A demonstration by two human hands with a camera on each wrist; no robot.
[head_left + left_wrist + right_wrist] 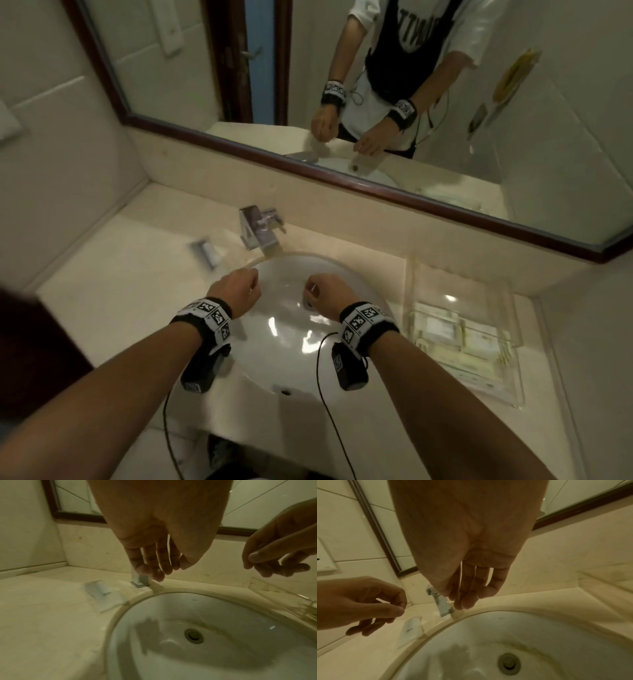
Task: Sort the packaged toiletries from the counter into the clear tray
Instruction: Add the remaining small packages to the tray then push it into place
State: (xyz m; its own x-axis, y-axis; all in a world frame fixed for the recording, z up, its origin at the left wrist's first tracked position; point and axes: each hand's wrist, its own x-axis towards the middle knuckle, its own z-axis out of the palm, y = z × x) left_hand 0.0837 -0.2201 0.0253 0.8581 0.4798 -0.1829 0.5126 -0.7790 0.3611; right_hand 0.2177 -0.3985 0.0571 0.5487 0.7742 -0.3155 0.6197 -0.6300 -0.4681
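A clear tray (pixel 507 394) stands on the counter right of the sink and holds several pale packaged toiletries (pixel 455 334). One clear-wrapped packet (pixel 209 251) (pixel 102 595) (pixel 410 630) lies on the counter left of the tap. My left hand (pixel 239 289) (pixel 154 566) hangs over the basin's left rim, fingers loosely down, holding nothing. My right hand (pixel 325 291) (pixel 467 599) hovers over the basin, fingers relaxed and empty. Both hands are apart from the packet and the tray.
A chrome tap (pixel 260 226) stands behind the white sink (pixel 274 359), whose drain (pixel 193 635) is open to view. A wood-framed mirror (pixel 308 171) runs along the back wall. A wall corner closes the counter's left end. Cables hang from the wrist cameras.
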